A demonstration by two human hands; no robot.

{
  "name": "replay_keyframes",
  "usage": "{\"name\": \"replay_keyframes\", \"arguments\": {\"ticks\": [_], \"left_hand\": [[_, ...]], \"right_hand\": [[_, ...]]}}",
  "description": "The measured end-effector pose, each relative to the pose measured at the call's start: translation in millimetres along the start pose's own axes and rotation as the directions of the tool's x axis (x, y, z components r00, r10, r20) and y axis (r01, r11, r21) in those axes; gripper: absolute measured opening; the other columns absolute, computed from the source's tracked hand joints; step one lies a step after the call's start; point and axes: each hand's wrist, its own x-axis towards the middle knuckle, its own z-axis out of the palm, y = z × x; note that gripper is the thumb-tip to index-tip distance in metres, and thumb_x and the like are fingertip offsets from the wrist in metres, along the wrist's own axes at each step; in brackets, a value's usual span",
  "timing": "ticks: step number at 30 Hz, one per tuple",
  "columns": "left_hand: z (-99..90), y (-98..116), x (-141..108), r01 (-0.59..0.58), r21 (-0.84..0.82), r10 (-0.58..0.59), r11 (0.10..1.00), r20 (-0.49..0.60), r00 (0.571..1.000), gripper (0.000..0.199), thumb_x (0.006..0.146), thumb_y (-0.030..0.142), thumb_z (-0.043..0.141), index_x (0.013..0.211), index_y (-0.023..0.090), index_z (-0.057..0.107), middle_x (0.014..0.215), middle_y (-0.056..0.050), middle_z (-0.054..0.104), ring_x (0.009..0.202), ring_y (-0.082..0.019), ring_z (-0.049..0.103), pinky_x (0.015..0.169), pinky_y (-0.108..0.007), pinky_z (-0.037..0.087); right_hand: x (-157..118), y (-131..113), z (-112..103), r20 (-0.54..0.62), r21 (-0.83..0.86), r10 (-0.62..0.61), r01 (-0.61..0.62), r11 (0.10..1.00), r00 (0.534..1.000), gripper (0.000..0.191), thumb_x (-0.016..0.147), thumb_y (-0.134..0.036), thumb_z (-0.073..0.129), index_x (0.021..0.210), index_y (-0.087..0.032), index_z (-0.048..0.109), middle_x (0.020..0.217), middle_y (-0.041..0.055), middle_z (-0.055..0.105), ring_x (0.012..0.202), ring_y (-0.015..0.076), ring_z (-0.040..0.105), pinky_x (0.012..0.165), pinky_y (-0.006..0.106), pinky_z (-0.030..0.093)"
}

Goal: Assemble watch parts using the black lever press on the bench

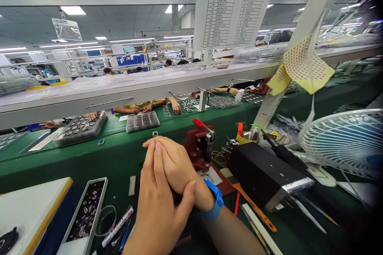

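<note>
My left hand [158,203] lies against my right hand [178,166] above the near bench, the two pressed together with fingertips meeting. The left fingers point up side by side, and the thumb rests near my right wrist. A blue wristband [216,201] circles that wrist. The palms face inward, so anything between them is hidden. Most right fingers are covered. Just behind the hands stands a dark red toggle clamp fixture [196,143] with a red handle. A small square part [154,133] lies beyond the fingertips, and another small part [101,142] is farther left.
Left are a long parts tray [103,191], a clear round cup [106,221], a marker [117,227] and a white foam board [30,207]. Right are a black box [266,171], a brush [254,207] and a fan [344,139]. Co-workers' hands [176,106] work beyond, under a shelf [119,91].
</note>
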Motion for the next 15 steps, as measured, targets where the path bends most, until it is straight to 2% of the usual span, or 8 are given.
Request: {"name": "replay_keyframes", "arguments": {"ticks": [15], "left_hand": [[-0.9,0.7,0.6,0.000,-0.001,0.000,1.000,0.004,1.000,0.083,0.106,0.049,0.050,0.168,0.011,0.009,0.169,-0.028,0.026,0.156,-0.039,0.034,0.115,-0.060,0.049]], "right_hand": [[0.2,-1.0,-1.2,-0.005,0.007,-0.007,0.007,1.000,1.000,0.028,0.105,-0.015,0.043,0.103,-0.019,0.071,0.105,0.0026,0.074,0.099,0.0160,0.068,0.095,0.028,0.053]]}}
